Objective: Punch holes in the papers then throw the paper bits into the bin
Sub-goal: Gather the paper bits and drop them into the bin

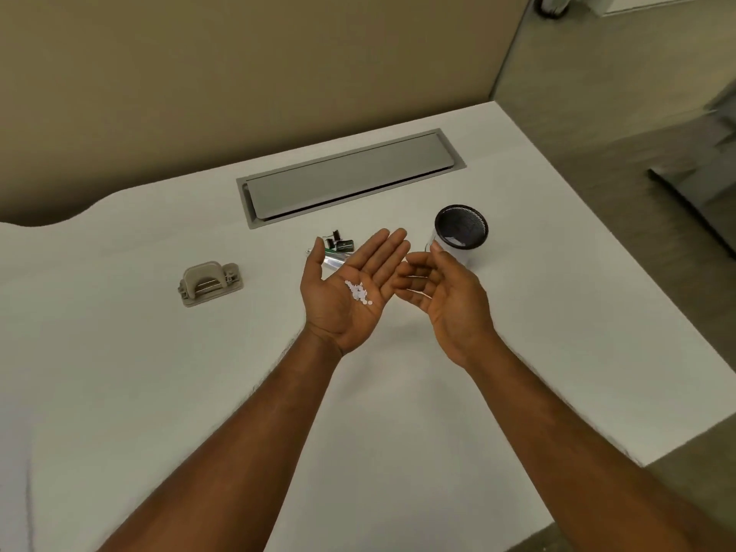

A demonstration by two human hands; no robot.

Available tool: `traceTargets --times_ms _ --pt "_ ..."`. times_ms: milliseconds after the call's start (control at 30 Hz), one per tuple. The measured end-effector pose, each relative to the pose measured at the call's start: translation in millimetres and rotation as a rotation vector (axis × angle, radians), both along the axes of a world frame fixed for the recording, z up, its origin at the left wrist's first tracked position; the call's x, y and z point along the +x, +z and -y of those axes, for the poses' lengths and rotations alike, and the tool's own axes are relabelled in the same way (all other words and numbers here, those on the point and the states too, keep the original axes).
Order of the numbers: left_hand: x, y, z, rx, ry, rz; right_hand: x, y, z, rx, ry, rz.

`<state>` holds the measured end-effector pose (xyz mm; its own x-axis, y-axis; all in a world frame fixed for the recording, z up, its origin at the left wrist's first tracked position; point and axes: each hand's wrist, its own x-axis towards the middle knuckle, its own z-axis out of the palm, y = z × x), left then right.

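Observation:
My left hand (346, 288) is held palm up above the white desk (119, 372), fingers straight. A small heap of white round paper bits (357, 292) lies in its palm. My right hand (442, 296) hovers just to the right, fingers loosely curled and empty, its fingertips close to the left hand's edge. Behind the right hand stands a small black mesh bin (461, 232) with a pale lower wall, upright and open at the top. A beige hole punch (210, 282) rests on the desk to the left. No sheets of paper are in view.
A few small dark and green clips and a clear tube-like item (336, 249) lie behind my left hand. A grey cable-tray lid (350, 177) is set into the desk at the back. The desk's right edge drops to the floor (637, 161).

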<state>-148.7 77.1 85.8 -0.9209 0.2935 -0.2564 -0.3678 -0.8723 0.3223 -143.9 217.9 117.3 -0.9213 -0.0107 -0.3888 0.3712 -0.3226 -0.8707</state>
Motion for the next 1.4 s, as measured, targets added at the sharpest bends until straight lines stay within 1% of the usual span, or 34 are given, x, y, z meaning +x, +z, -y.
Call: traceTargets --times_ms 167,300,500,600,667,767,833,933,1033,1100,1167,1267,1300,1400 --pt "-53 12 -41 -0.092 -0.046 -0.028 -46 5 -40 0.209 -0.154 -0.152" --pt "-93 17 -70 -0.233 -0.062 -0.032 -84 2 -69 0.318 -0.235 -0.181" --pt "-139 15 -102 -0.505 -0.125 -0.116 -125 -14 -92 0.464 -0.182 -0.238" --pt "-152 12 -115 -0.633 -0.161 -0.151 -137 -21 -98 0.471 -0.163 -0.229" --pt "-156 10 -125 -0.774 -0.203 -0.209 -143 -25 -100 0.469 -0.153 -0.25" --pt "-157 9 -136 -0.975 -0.275 -0.35 -151 -31 -104 0.462 -0.151 -0.265" --pt "-158 7 -139 -1.072 -0.297 -0.446 -154 -35 -106 0.481 -0.138 -0.275" --pt "-163 6 -140 -1.162 -0.352 -0.519 -158 -40 -109 0.502 -0.096 -0.284" --pt "-170 2 -138 -1.161 -0.378 -0.539 -158 -40 -111 0.517 -0.06 -0.299" --pt "-174 1 -134 -1.082 -0.371 -0.499 -153 -39 -114 0.531 -0.051 -0.341" --pt "-178 2 -131 -0.941 -0.363 -0.433 -144 -39 -119 0.662 0.003 -0.465" --pt "-179 7 -130 -0.769 -0.373 -0.335 -132 -40 -119 0.96 0.206 -0.713" --pt "-178 9 -131 -0.737 -0.373 -0.311 -128 -41 -115 1.015 0.255 -0.749" --pt "-178 14 -132 -0.712 -0.352 -0.276 -114 -48 -106 1.103 0.311 -0.751"
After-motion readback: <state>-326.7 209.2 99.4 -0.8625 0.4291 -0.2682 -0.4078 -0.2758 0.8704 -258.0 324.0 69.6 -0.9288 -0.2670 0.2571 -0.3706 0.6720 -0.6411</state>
